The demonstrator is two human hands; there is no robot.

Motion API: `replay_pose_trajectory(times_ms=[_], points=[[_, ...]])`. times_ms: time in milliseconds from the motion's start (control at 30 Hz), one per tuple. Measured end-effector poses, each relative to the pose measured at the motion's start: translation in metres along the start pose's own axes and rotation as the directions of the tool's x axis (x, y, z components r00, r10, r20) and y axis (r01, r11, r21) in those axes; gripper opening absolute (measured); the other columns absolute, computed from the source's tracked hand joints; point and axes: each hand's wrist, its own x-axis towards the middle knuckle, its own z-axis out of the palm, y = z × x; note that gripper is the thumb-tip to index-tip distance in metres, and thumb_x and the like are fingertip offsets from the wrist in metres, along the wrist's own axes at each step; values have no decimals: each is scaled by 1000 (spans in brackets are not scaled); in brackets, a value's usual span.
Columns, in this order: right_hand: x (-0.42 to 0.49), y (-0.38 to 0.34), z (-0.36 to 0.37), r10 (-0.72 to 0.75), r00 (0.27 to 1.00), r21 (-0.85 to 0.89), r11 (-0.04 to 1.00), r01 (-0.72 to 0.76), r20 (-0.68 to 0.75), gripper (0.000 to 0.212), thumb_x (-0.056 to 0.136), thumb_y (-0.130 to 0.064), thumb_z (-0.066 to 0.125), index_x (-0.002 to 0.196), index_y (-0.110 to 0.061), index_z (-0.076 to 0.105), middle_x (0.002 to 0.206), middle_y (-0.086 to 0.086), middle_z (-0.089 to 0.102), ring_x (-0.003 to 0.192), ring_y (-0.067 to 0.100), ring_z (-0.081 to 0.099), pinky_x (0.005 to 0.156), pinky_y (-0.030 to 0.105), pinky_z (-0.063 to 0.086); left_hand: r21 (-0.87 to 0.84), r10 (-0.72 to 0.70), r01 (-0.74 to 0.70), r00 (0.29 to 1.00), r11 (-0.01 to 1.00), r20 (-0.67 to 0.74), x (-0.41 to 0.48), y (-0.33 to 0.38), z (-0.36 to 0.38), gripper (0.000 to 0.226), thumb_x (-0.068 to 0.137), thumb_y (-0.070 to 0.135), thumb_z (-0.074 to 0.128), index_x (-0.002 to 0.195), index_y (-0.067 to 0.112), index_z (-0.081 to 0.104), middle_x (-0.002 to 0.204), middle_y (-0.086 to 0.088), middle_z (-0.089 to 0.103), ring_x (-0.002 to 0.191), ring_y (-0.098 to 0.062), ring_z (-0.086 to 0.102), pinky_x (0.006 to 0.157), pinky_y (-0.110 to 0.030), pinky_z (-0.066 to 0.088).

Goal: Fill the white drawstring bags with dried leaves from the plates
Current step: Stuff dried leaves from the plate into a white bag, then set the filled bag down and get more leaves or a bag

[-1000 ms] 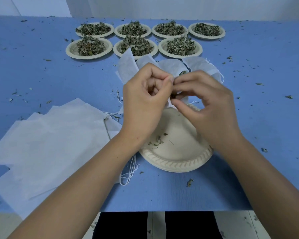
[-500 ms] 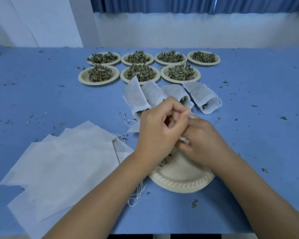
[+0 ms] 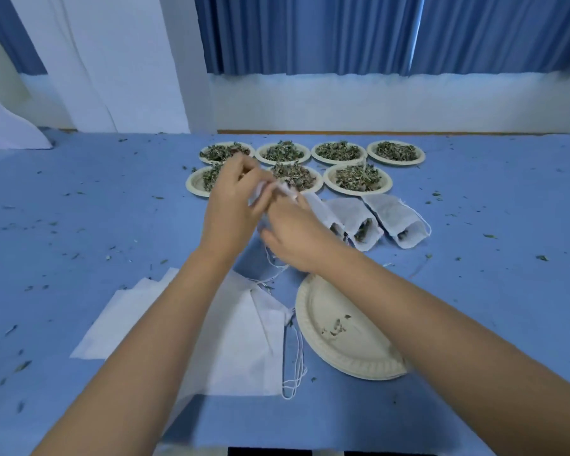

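Several empty bags [image 3: 244,340] sit in a flat stack at the near left of the worktop [image 3: 491,274], strings trailing off their right edge. Next over, the left hand [image 3: 232,209] is up off the worktop, fingers curled and pinching the top of a small white bag [image 3: 260,189]. The right hand [image 3: 297,240] is pressed right up against it, gripping the same bag from the other side. Most of the bag is hidden between the hands, so I can't tell how full it is. Loose string [image 3: 273,264] dangles below them. Near right of that is a plate [image 3: 320,311] with only a few crumbs on it. Further right, three filled bags [image 3: 359,218] lie side by side, with bits of leaf showing at their mouths. Seven full plates [image 3: 356,191] heaped with leaves [image 3: 357,176] run along the back.

My guess is this is the closing-up step, cinching the drawstring. Next, the bag wants setting down beside the filled ones, then it's a fresh bag off the stack and a full plate pulled in close. Go easy on the tug, that fabric looks thin.
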Motion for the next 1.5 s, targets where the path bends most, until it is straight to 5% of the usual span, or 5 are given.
replay_pose_trajectory(times_ms=[233, 433, 700, 1000, 1500], points=[[0, -7, 27, 57, 953, -137, 990, -17, 298, 45, 98, -22, 38, 140, -4, 33, 140, 11, 44, 128, 22, 40, 118, 42, 3, -58, -211, 256, 886, 965, 412, -27, -39, 1, 2, 90, 0, 64, 89, -1, 66, 98, -12, 63, 92, -28, 61, 86, -43, 51], [-17, -2, 3, 6, 998, 25, 1000, -7, 55, 39, 92, -7, 44, 129, -15, 55, 124, 6, 61, 116, 22, 52, 111, 35, 27, 0, -227, 252, 871, 968, 436, -12, -29, 1, 13, 94, 15, 60, 88, 5, 64, 87, -4, 64, 84, -22, 59, 79, -46, 49], [1, 88, -36, 438, 892, 191, 891, -412, -117, 27, 90, 0, 44, 102, -6, 68, 106, 12, 69, 97, 29, 62, 85, 40, 50, 65, -53, 27, 894, 998, 445, 28, 15, 59, 23, 98, 25, 52, 111, 10, 64, 109, -5, 63, 103, -22, 54, 77, -26, 35], [28, 186, -11, 620, 771, -131, 785, -606, 147, 18, 90, 4, 48, 75, -2, 55, 76, 12, 55, 82, 30, 56, 70, 30, 47, 351, -263, -71, 530, 934, 806, 18, 18, 121, 50, 99, 54, 32, 147, 39, 30, 154, -6, 28, 137, -29, 26, 108, -56, 21], [35, 193, 8, 420, 906, -434, 806, -401, -57, 24, 84, 13, 48, 97, -1, 64, 103, 16, 64, 97, 32, 61, 69, 33, 36, 336, -213, -82, 628, 938, 749, 3, 12, 129, 53, 100, 53, 31, 150, 38, 26, 151, -4, 34, 136, -25, 26, 109, -51, 16]])
